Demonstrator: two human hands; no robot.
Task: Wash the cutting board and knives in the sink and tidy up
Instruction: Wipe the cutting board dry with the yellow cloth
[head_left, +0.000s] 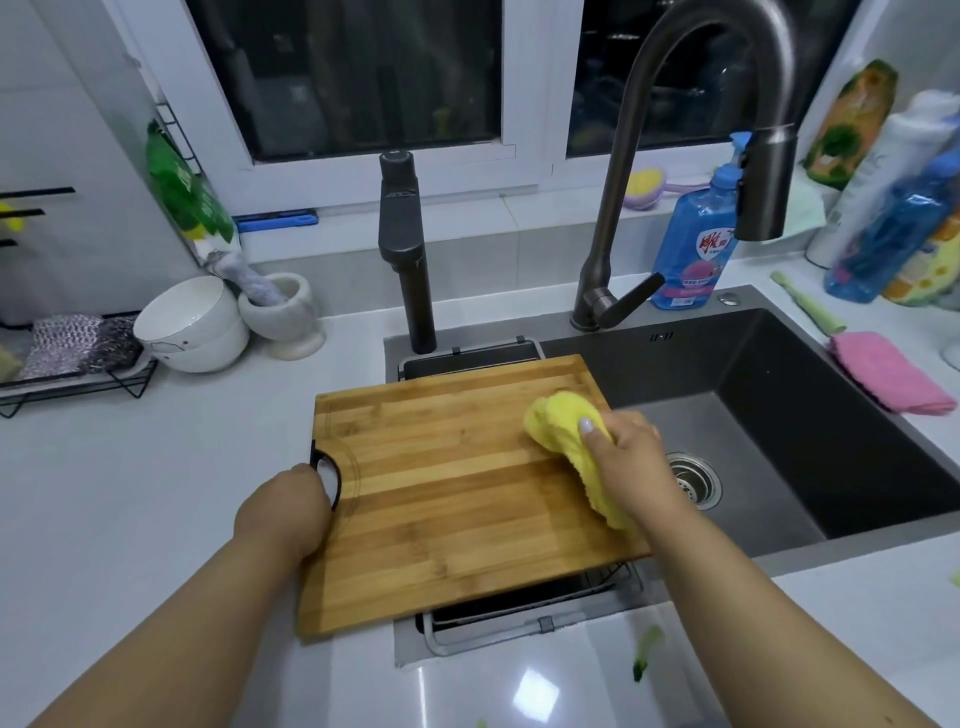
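The left hand (283, 512) grips the cutting board (457, 488) at its near-left edge, fingers curled round the black handle hole. The board lies flat across a wire rack (530, 608) at the left end of the dark sink (810, 415), partly on the white surface (156, 467). The right hand (631, 460) clutches a yellow cloth (571, 436), pressing it on the board's far-right corner. Beyond those fingers stands the faucet (691, 156).

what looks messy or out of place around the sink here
Green smears streak the white counter just in front of the sink, like food residue not yet wiped. The cutting board lies across the sink's left side, but it is being scrubbed, not misplaced.
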